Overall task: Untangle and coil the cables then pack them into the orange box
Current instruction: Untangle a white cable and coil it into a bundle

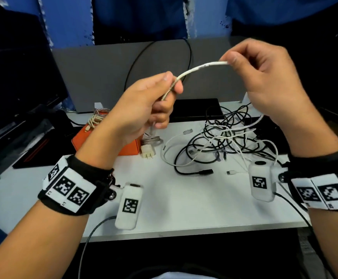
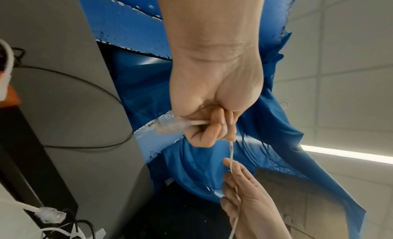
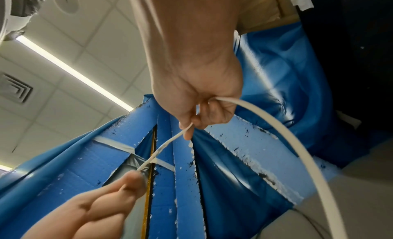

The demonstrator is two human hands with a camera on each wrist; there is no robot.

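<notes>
Untangling: left hand (image 1: 144,105) and right hand (image 1: 264,77) both pinch a white cable (image 1: 200,67) stretched between them; next, draw its tail free of the tangle (image 1: 224,137) below the right hand.

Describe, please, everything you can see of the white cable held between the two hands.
The white cable is thin, round and flexible, plastic-looking. A short stretch arches between the left hand, which pinches it at thumb and finger, and the right hand, which pinches it at the fingertips. It is raised above the desk. Past the right hand it curves down toward the tangle. A clear, blurred connector juts from the left fist in the left wrist view.
</notes>
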